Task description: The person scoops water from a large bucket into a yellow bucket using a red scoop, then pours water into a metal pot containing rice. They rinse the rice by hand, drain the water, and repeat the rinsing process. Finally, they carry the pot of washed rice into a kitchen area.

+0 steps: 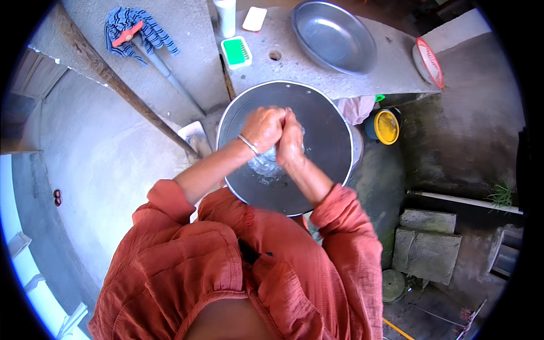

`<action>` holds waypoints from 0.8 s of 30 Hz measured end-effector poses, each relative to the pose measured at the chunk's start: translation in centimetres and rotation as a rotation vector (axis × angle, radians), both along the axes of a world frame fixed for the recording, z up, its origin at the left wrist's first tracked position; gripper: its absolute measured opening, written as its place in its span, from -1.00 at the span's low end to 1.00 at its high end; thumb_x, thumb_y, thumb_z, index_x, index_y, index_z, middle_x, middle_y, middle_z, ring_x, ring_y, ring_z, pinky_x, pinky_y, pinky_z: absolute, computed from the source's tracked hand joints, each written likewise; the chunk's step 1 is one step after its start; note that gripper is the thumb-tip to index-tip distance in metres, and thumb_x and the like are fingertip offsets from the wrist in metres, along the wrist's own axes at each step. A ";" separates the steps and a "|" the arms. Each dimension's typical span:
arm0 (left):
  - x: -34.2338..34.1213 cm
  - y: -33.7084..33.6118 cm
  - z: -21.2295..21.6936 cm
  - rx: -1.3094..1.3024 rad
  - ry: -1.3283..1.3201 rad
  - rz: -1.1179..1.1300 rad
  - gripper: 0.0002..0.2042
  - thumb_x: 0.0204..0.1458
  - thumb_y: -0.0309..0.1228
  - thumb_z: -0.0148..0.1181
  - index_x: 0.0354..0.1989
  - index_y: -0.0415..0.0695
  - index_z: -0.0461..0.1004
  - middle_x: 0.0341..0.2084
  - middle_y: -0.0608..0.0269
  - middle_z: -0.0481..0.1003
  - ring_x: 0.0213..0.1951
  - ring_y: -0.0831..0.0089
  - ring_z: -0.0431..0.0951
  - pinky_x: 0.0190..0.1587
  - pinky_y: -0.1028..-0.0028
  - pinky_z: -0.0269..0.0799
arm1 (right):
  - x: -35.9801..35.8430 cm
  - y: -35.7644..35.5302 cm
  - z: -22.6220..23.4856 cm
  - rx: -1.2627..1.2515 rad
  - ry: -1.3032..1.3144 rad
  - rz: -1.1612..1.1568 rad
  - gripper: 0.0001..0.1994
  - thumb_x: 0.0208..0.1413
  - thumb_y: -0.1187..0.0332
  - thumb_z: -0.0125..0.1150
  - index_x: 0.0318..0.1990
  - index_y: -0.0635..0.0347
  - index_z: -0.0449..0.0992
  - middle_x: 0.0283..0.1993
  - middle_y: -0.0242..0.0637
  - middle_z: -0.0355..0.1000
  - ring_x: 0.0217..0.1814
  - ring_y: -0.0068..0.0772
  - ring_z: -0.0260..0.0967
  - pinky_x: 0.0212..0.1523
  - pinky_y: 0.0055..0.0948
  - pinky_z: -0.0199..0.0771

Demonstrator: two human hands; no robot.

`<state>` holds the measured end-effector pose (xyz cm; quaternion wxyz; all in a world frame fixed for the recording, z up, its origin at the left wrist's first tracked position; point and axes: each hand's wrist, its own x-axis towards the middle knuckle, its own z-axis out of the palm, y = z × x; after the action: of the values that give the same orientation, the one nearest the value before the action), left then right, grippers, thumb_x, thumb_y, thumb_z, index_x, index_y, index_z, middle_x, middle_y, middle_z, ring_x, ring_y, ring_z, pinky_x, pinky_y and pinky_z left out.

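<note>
Both hands are pressed together over the middle of a large round dark-grey tub (317,187) with a pale rim. My left hand (263,128), a silver bangle (248,145) at its wrist, is closed in a fist against the right. My right hand (290,139) is wrapped up close beside it, fingers curled. Whatever lies between them, if anything, is hidden. Rippled, splashing water (266,166) shows just below the hands. Both hands look wet.
On the concrete ledge (266,76) beyond stand a wide metal basin (334,37), a green-and-white box (236,52) and a white bottle (226,20). A yellow-topped bucket (387,127) is at the right. A wooden pole (113,73) and a mop (164,68) lean at the left.
</note>
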<state>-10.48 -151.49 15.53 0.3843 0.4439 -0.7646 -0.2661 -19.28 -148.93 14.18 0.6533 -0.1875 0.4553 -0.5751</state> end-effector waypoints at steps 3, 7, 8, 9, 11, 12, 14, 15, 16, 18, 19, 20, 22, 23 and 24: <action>3.9 -0.4 2.4 -0.100 -0.105 0.006 -0.94 -0.34 -0.61 -0.02 -0.64 -0.17 0.33 -0.52 0.16 0.36 -0.38 0.17 0.39 -0.31 0.30 0.33 | -3.0 -2.4 -3.4 0.369 0.602 0.224 -0.73 -0.05 0.36 -0.08 -0.23 0.34 0.39 -0.35 -0.23 0.36 -0.33 -0.38 0.30 -0.35 -0.39 0.35; 6.6 1.3 2.6 -0.291 -0.255 0.259 -0.56 -0.35 -0.65 -0.04 -0.14 -0.21 0.28 -0.29 0.03 0.33 -0.09 0.12 0.29 -0.01 0.38 0.20 | -9.1 -7.0 -16.7 0.543 0.916 0.207 -0.68 -0.19 0.38 0.02 -0.22 0.36 0.41 -0.26 -0.16 0.37 -0.22 -0.28 0.30 -0.19 -0.29 0.30; 7.2 1.7 1.2 -0.191 -0.251 0.265 -0.49 -0.21 -0.61 -0.06 0.04 -0.23 0.12 -0.19 -0.03 0.32 -0.03 0.14 0.28 0.05 0.40 0.13 | -8.9 -8.4 -19.3 0.526 1.001 0.207 -0.68 -0.17 0.35 0.01 -0.22 0.33 0.42 -0.25 -0.15 0.37 -0.20 -0.29 0.31 -0.18 -0.29 0.30; 8.0 1.9 -0.8 -0.001 -0.100 0.271 -0.53 -0.16 -0.59 -0.07 0.04 -0.23 0.13 -0.17 -0.03 0.31 -0.04 0.15 0.29 0.04 0.40 0.13 | -6.7 -8.9 -19.9 0.462 1.158 0.344 -0.72 -0.15 0.35 0.00 -0.26 0.28 0.45 -0.23 -0.15 0.38 -0.17 -0.25 0.31 -0.16 -0.29 0.31; 8.3 2.4 -3.6 0.370 0.245 0.255 -0.59 -0.06 -0.54 -0.10 0.03 -0.23 0.14 -0.13 -0.03 0.31 -0.06 0.18 0.31 0.03 0.40 0.13 | -2.6 -9.7 -17.8 0.264 1.577 0.677 -0.81 -0.11 0.38 -0.01 -0.35 0.16 0.51 -0.18 -0.13 0.39 -0.09 -0.16 0.33 -0.09 -0.31 0.34; 8.3 2.5 -2.9 0.403 0.264 0.237 -0.66 0.02 -0.48 -0.15 0.02 -0.23 0.17 -0.11 -0.03 0.31 -0.08 0.21 0.33 0.00 0.42 0.16 | 0.1 -9.1 -15.9 0.046 1.739 0.724 -0.71 -0.09 0.39 -0.19 -0.34 0.31 0.48 -0.30 -0.03 0.41 -0.23 -0.12 0.37 -0.26 -0.31 0.36; 7.8 2.3 -3.2 0.382 0.307 0.209 -0.68 0.02 -0.49 -0.14 0.00 -0.22 0.20 -0.15 -0.01 0.35 -0.10 0.23 0.35 -0.04 0.43 0.18 | 2.6 -7.1 -18.0 0.062 1.110 0.324 -0.76 -0.13 0.46 -0.13 -0.40 0.45 0.45 -0.38 0.08 0.40 -0.23 0.01 0.36 -0.26 -0.28 0.34; 8.2 2.3 -3.6 0.369 0.324 0.222 -0.69 0.02 -0.49 -0.14 -0.02 -0.21 0.22 -0.17 0.00 0.36 -0.12 0.24 0.37 -0.06 0.44 0.20 | 5.7 -3.9 -11.9 -0.246 1.229 0.379 -0.77 -0.14 0.49 -0.12 -0.39 0.51 0.42 -0.39 0.14 0.38 -0.21 0.06 0.35 -0.23 -0.25 0.32; 7.8 2.3 -3.3 0.389 0.341 0.214 -0.70 0.02 -0.49 -0.14 -0.03 -0.22 0.23 -0.20 0.00 0.38 -0.14 0.24 0.38 -0.07 0.44 0.21 | 5.2 -1.7 -10.3 -0.324 1.206 0.507 -0.76 -0.13 0.49 -0.12 -0.36 0.52 0.41 -0.35 0.16 0.37 -0.18 0.06 0.33 -0.19 -0.24 0.30; 7.4 2.4 -2.5 0.430 0.359 0.208 -0.72 0.03 -0.49 -0.13 -0.06 -0.23 0.26 -0.25 0.02 0.41 -0.18 0.26 0.40 -0.11 0.45 0.24 | 4.3 1.9 -10.3 -0.278 1.156 0.850 -0.74 -0.12 0.49 -0.12 -0.32 0.52 0.39 -0.28 0.18 0.34 -0.11 0.04 0.29 -0.12 -0.23 0.26; 7.5 2.4 -2.3 0.438 0.344 0.220 -0.72 0.03 -0.49 -0.13 -0.06 -0.23 0.26 -0.27 0.02 0.42 -0.20 0.26 0.41 -0.13 0.45 0.24 | 3.8 2.8 -10.5 -0.157 1.138 1.063 -0.74 -0.11 0.48 -0.12 -0.29 0.51 0.39 -0.24 0.19 0.33 -0.07 0.02 0.28 -0.08 -0.22 0.24; 7.5 2.4 -2.2 0.445 0.328 0.233 -0.73 0.02 -0.49 -0.13 -0.07 -0.23 0.27 -0.30 0.03 0.42 -0.23 0.27 0.42 -0.14 0.46 0.25 | 2.5 3.1 -10.4 -0.165 1.152 1.323 -0.73 -0.11 0.48 -0.12 -0.27 0.49 0.39 -0.22 0.17 0.33 -0.06 0.01 0.27 -0.07 -0.23 0.24; 8.2 2.5 -2.2 0.457 0.318 0.259 -0.73 0.02 -0.50 -0.13 -0.08 -0.23 0.28 -0.33 0.04 0.43 -0.26 0.28 0.43 -0.16 0.46 0.26 | -0.2 2.5 -6.0 -0.384 1.160 1.901 -0.74 -0.11 0.48 -0.11 -0.25 0.43 0.39 -0.19 0.11 0.34 -0.06 -0.03 0.28 -0.07 -0.23 0.25; 7.8 2.4 -2.0 0.464 0.333 0.237 -0.74 0.02 -0.50 -0.12 -0.09 -0.23 0.28 -0.33 0.04 0.44 -0.27 0.29 0.43 -0.17 0.46 0.26 | -2.7 2.5 -9.5 -0.364 1.325 2.061 -0.73 -0.11 0.47 -0.11 -0.25 0.41 0.40 -0.17 0.08 0.33 -0.07 -0.05 0.29 -0.08 -0.24 0.26; 7.5 2.3 -2.0 0.471 0.343 0.223 -0.74 0.02 -0.51 -0.12 -0.09 -0.23 0.28 -0.34 0.04 0.44 -0.28 0.29 0.43 -0.18 0.47 0.26 | -5.1 2.1 -13.9 -0.347 1.486 2.225 -0.73 -0.10 0.46 -0.12 -0.24 0.38 0.41 -0.15 0.06 0.33 -0.08 -0.06 0.30 -0.08 -0.25 0.27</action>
<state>-2.94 -149.22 13.49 0.4212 0.5506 -0.5524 -0.4630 -24.33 -146.79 0.28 0.3384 -0.7984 0.2282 0.4427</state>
